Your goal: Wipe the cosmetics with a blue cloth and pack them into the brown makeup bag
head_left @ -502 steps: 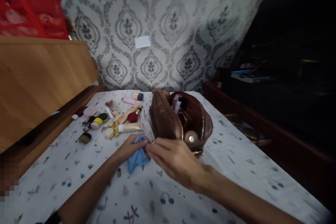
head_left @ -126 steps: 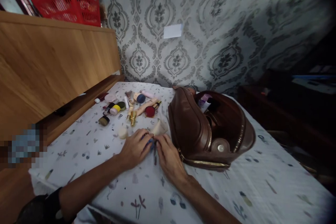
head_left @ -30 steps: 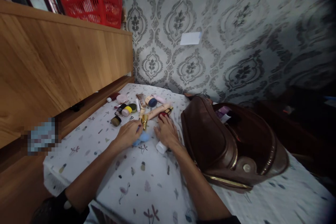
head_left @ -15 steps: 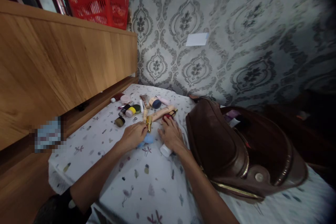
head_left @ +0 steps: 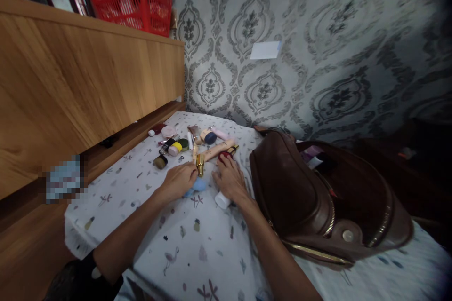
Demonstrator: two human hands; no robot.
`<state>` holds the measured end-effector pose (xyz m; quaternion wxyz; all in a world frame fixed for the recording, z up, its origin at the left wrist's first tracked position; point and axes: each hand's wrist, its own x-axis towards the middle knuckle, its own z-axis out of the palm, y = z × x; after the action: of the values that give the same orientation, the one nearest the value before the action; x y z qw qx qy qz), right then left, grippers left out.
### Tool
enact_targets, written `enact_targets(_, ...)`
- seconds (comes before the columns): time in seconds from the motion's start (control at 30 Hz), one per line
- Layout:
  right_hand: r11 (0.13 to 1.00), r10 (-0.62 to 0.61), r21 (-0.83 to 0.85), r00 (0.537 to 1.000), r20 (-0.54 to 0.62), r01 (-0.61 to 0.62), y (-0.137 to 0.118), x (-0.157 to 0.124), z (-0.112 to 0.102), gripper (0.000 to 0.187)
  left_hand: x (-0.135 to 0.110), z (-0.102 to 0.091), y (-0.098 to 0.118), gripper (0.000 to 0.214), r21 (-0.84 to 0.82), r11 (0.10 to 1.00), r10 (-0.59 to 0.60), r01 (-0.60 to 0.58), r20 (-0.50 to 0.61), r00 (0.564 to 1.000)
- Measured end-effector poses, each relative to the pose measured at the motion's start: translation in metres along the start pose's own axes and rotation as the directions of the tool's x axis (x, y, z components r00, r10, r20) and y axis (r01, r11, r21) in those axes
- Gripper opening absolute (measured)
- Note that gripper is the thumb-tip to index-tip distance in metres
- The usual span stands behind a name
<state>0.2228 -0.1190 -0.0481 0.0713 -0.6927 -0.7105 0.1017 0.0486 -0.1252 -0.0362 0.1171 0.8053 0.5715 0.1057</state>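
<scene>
My left hand (head_left: 179, 181) lies low on the patterned sheet, its fingers loosely bent, beside a gold tube (head_left: 200, 165) and a light blue item (head_left: 196, 186) partly under it. My right hand (head_left: 230, 178) is open, fingers stretched forward onto a dark red round item (head_left: 223, 155). A white-capped item (head_left: 222, 200) sticks out from beneath its palm. Beyond the hands lie a long beige tube (head_left: 215, 150), a jar with a dark blue lid (head_left: 209, 138), a yellow-banded bottle (head_left: 174, 148), a dark-capped jar (head_left: 160, 162) and a pink round case (head_left: 168, 131).
A brown leather bag (head_left: 286, 188) stands unzipped at my right, with a purple item (head_left: 311, 152) inside. On the left runs a wooden cabinet (head_left: 88, 80) carrying a red plastic basket (head_left: 141, 0). A patterned wall (head_left: 219, 56) rises behind the sheet (head_left: 176, 254).
The view has shifted very slightly. Both hands stay in nearly the same places among the cosmetics.
</scene>
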Motion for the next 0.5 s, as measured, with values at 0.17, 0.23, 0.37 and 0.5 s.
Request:
enact_targets(0.17,1.000,0.002,0.001,1.000,-0.002,-0.002,-0.0014,-0.0011,-0.0018,0.057,-0.0010,-0.0018,0.0015,0.033,0.006,1.000,-0.002,0.002,0.002,1.000)
enact_targets(0.23,1.000,-0.001,0.001,1.000,-0.003,0.001,-0.0014,-0.0014,-0.0022,0.057,-0.0008,-0.0018,0.0015,0.033,0.009,1.000,-0.002,0.002,0.004,1.000)
enact_targets(0.37,1.000,0.001,0.002,1.000,-0.007,-0.001,-0.0011,-0.0018,-0.0018,0.057,0.0003,-0.0006,0.0005,0.035,0.019,1.000,0.000,0.000,0.006,1.000)
enact_targets(0.5,1.000,0.006,0.003,1.000,-0.001,-0.006,-0.0012,-0.0019,-0.0015,0.057,0.0006,-0.0002,0.0001,0.036,0.027,1.000,0.005,-0.005,0.008,1.000)
